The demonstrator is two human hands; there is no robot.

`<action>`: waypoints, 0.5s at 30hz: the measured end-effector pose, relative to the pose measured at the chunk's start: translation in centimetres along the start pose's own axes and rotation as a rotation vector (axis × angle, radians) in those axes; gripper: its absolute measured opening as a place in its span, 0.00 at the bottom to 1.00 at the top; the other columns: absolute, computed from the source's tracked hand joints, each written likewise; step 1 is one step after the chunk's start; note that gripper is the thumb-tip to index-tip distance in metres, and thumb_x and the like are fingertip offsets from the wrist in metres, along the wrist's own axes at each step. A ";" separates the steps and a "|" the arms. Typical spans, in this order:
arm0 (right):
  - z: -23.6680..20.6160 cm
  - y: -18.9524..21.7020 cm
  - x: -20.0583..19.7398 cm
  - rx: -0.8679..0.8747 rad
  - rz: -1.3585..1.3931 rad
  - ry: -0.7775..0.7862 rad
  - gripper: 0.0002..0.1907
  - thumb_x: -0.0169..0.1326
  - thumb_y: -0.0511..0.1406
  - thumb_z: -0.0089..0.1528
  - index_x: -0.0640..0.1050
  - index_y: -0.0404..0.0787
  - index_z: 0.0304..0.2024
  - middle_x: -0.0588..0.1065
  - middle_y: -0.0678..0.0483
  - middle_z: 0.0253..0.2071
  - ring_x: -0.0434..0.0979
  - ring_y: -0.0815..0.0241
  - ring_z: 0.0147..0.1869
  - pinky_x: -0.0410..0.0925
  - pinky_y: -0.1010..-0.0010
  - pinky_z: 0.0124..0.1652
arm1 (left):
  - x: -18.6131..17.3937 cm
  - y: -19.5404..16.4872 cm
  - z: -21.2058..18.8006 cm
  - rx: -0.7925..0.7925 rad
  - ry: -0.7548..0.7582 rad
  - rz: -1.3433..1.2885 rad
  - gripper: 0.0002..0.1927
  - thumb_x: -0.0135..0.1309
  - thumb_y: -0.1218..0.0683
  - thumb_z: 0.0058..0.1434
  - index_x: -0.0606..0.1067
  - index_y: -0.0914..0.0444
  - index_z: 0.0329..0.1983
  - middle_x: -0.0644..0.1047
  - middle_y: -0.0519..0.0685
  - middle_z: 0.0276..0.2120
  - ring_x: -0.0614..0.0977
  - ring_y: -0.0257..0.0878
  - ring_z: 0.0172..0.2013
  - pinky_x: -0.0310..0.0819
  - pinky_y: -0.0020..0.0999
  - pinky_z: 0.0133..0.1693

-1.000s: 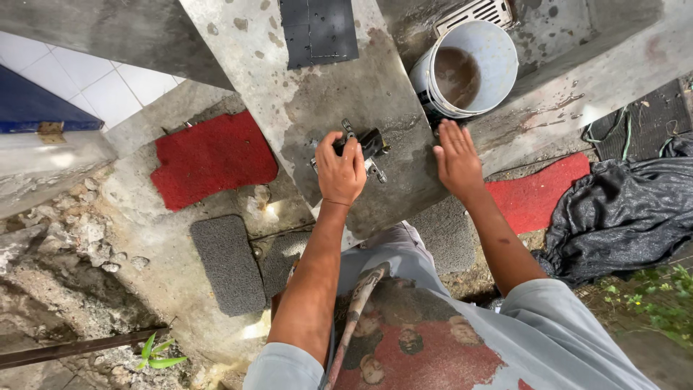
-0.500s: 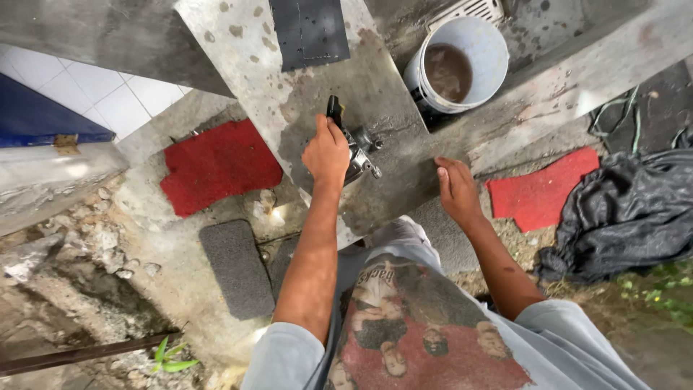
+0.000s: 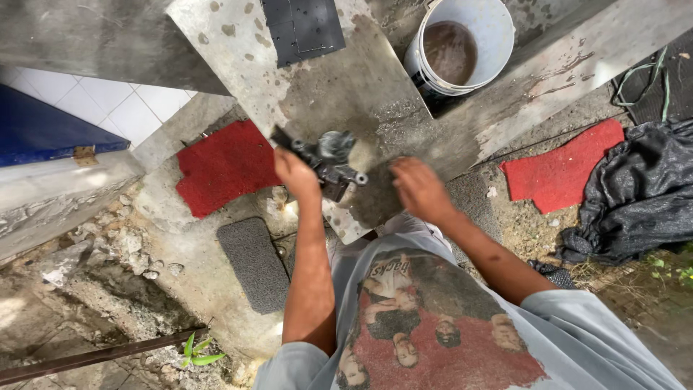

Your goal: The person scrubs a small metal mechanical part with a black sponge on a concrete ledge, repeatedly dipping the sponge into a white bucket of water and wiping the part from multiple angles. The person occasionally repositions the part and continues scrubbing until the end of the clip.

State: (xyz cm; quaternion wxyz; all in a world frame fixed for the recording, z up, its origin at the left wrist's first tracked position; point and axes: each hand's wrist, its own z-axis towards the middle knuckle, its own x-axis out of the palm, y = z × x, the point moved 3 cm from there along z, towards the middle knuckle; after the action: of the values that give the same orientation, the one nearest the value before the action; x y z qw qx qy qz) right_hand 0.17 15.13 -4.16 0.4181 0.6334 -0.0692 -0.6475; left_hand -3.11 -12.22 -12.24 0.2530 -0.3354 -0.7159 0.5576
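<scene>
My left hand (image 3: 294, 173) grips a dark grey metal engine part (image 3: 326, 160) with round fittings, lifted just above the near end of a wet grey slab (image 3: 346, 94). My right hand (image 3: 420, 189) hovers beside it to the right, blurred, fingers spread and holding nothing. It is apart from the part, over the slab's near edge. My grey printed shirt fills the bottom of the view.
A white bucket (image 3: 498, 32) of brown water stands at the slab's far right. A dark perforated mat (image 3: 302, 27) lies on the slab's far end. Red mats (image 3: 224, 166) (image 3: 559, 170) lie left and right, a grey mat (image 3: 254, 263) near my left arm, black plastic sheeting (image 3: 639, 195) at right.
My left hand has lifted the metal part off the slab and drawn it toward me. My right hand has left the slab surface and moved left, nearer the part.
</scene>
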 end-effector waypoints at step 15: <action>11.7 -1.2 11.2 -0.088 -0.160 0.402 0.43 0.39 0.54 0.70 0.52 0.29 0.75 0.47 0.40 0.78 0.39 0.46 0.82 0.39 0.54 0.74 | -9.7 -1.8 0.2 0.014 -0.229 -0.156 0.15 0.39 0.52 0.77 0.73 0.66 0.50 0.75 0.44 0.37 0.76 0.34 0.36 0.74 0.33 0.40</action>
State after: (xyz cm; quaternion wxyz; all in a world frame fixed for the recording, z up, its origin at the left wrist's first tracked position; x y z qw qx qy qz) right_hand -8.88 3.67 -11.25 0.3979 0.7345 0.0943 -0.5415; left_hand 2.67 -20.04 -10.49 0.2146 -0.2112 -0.7601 0.5759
